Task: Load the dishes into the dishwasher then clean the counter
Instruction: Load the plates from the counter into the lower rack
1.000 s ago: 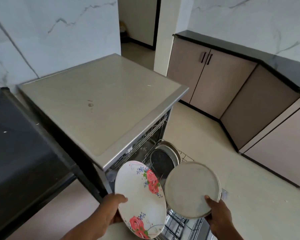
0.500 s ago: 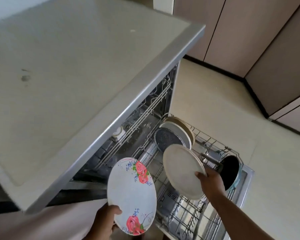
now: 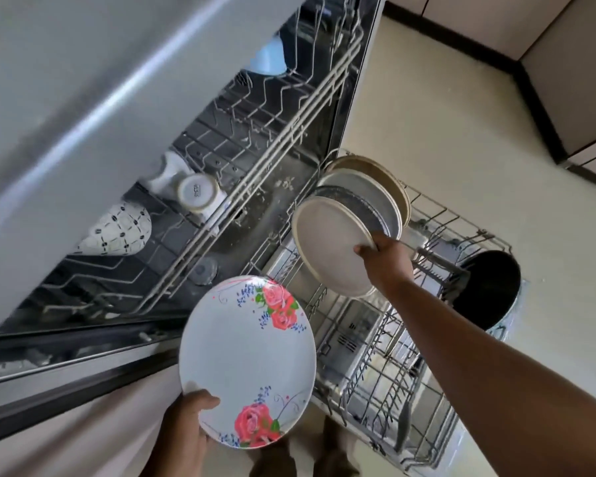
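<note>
Right hand (image 3: pixel 384 258): I pinch the steel plate's (image 3: pixel 327 249) rim beside racked plates (image 3: pixel 369 187), frame centre.
Left hand (image 3: pixel 186 428): I grip the floral plate's (image 3: pixel 246 359) lower edge.
Lower rack (image 3: pixel 410 390): open tines, lower right.

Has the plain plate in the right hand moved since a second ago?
Yes. The plain plate went down toward the lower rack, now next to the racked plates.

your left hand's plate (image 3: pixel 246 359) at lower centre is white with pink-red roses, green leaves and small blue sprigs. the plate (image 3: pixel 331 249) in your right hand is plain beige-grey. at left, a white cup (image 3: pixel 119 230) carries dark dots. right of centre, the pot's (image 3: pixel 486 290) inside is black.
</note>
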A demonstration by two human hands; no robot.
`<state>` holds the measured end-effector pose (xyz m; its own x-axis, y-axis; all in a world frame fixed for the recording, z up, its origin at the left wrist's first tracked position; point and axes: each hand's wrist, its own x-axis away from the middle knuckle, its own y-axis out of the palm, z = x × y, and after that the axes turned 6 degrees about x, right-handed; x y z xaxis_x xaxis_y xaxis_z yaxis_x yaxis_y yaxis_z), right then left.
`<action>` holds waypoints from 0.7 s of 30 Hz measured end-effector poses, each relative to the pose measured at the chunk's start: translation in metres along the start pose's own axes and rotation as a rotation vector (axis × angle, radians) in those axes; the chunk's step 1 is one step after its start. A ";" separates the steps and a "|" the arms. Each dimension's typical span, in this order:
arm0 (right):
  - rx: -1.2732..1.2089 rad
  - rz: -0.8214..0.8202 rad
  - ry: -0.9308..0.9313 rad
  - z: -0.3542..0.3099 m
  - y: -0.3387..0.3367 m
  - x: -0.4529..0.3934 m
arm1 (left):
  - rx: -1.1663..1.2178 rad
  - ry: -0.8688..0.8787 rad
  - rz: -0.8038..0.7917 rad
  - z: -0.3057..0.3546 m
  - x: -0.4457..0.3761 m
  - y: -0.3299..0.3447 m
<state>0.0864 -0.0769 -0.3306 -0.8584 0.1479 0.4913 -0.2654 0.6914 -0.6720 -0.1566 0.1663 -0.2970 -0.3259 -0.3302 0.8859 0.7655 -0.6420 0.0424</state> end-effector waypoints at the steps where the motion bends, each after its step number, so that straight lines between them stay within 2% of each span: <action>1: 0.011 -0.008 -0.019 0.000 0.003 -0.001 | 0.015 -0.003 -0.035 -0.001 -0.001 0.000; 8: 0.019 0.027 -0.073 -0.001 0.017 -0.003 | -0.002 0.000 -0.083 -0.003 -0.005 -0.001; 14: -0.018 0.162 -0.142 0.008 0.026 0.007 | -0.031 0.021 -0.071 -0.001 -0.008 -0.001; 21: 0.036 0.171 -0.225 0.013 0.028 0.012 | -0.038 0.050 -0.057 0.001 -0.007 0.001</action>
<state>0.0632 -0.0655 -0.3511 -0.9667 0.0968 0.2368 -0.1206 0.6438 -0.7556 -0.1525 0.1690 -0.3028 -0.3965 -0.3254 0.8584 0.7233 -0.6866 0.0738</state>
